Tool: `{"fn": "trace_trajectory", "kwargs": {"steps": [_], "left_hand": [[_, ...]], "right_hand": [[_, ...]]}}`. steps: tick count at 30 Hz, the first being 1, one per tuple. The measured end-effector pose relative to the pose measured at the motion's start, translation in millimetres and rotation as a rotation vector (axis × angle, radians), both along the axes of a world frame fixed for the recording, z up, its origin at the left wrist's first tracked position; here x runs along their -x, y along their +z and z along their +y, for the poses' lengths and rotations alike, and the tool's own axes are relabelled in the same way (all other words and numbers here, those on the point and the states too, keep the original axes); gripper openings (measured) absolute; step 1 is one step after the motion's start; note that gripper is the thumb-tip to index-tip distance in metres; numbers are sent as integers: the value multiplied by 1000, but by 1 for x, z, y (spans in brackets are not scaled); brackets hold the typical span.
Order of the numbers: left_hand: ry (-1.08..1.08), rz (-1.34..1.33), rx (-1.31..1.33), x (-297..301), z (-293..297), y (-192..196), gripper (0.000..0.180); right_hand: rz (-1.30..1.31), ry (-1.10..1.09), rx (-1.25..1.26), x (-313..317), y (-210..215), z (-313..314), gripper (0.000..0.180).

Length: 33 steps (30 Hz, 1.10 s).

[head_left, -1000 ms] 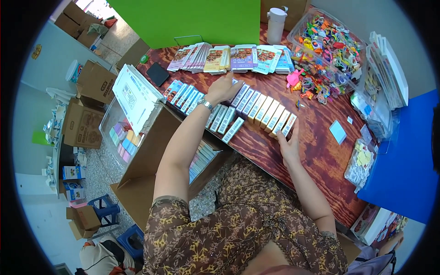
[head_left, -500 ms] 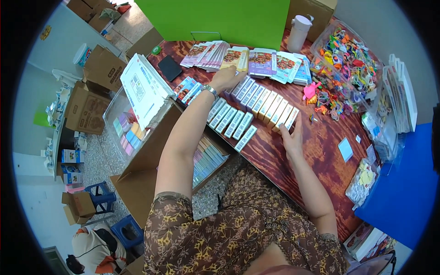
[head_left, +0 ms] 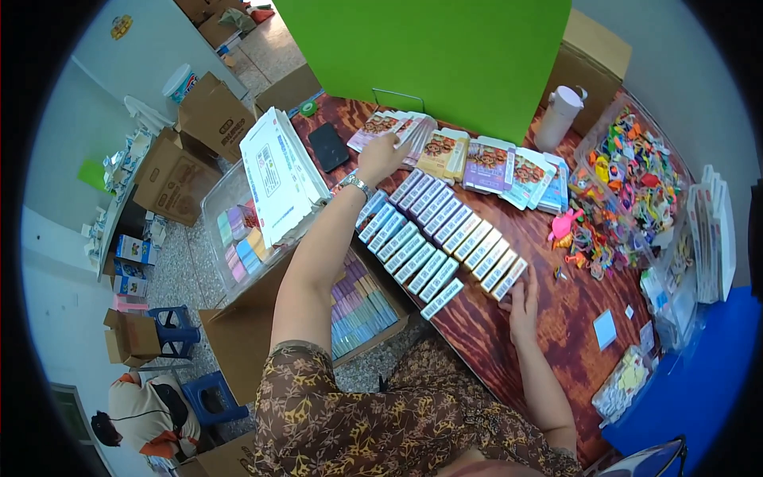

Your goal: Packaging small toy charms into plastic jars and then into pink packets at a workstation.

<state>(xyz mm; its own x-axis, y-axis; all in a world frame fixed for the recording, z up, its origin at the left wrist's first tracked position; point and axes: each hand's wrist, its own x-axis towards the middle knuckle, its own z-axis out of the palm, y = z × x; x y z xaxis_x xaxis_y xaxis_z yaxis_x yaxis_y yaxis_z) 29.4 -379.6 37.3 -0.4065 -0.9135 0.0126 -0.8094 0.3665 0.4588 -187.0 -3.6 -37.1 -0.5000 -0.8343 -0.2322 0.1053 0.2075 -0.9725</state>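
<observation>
Two slanting rows of small boxes stand on the red-brown wood-patterned table: purple boxes (head_left: 433, 203) running into yellow ones (head_left: 482, 253), with green ones (head_left: 409, 258) on the nearer side. My left hand (head_left: 381, 159) reaches past the far left end of the rows. Its fingers are bent at the edge of a fanned stack of pink flat cartons (head_left: 417, 131) and seem to pinch one; the fingertips are partly hidden. At the near right end, my right hand (head_left: 522, 310) rests by the last yellow box, fingers apart, holding nothing.
Flat cartons in yellow (head_left: 442, 153), purple (head_left: 488, 163) and blue (head_left: 528, 176) lie along a green panel (head_left: 429, 56). A pale bottle (head_left: 559, 119) and bins of colourful trinkets (head_left: 636, 171) stand at the right. Left are a phone (head_left: 328, 146) and an opened cardboard box (head_left: 238, 334).
My left hand has moved left from beside the yellow flat cartons to the pink ones. My right thumb has come off the end box's face. The view has shifted.
</observation>
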Motion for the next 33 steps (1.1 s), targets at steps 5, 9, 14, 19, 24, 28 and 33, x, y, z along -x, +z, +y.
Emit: {"fn": "trace_trajectory", "kwargs": {"steps": [5, 9, 14, 19, 24, 28, 33], "left_hand": [[20, 59, 250, -17, -62, -41, 87], [-6, -68, 131, -17, -94, -50, 102], [-76, 11, -19, -5, -88, -58, 103], [-51, -46, -87, -21, -101, -86, 138], [46, -155, -56, -8, -78, -66, 141], [159, -313, -12, 5, -74, -53, 130], [139, -192, -10, -5, -87, -59, 129]], "right_hand": [[-150, -32, 88, 14, -31, 1, 67], [-158, 6, 105, 18, -25, -8, 60], [-135, -14, 100, 20, -17, -6, 56], [-82, 30, 124, 16, -31, 3, 47], [-47, 30, 86, 11, -20, 8, 45], [-31, 16, 67, 11, -20, 4, 45], [-38, 34, 85, 11, -19, 0, 45]]}}
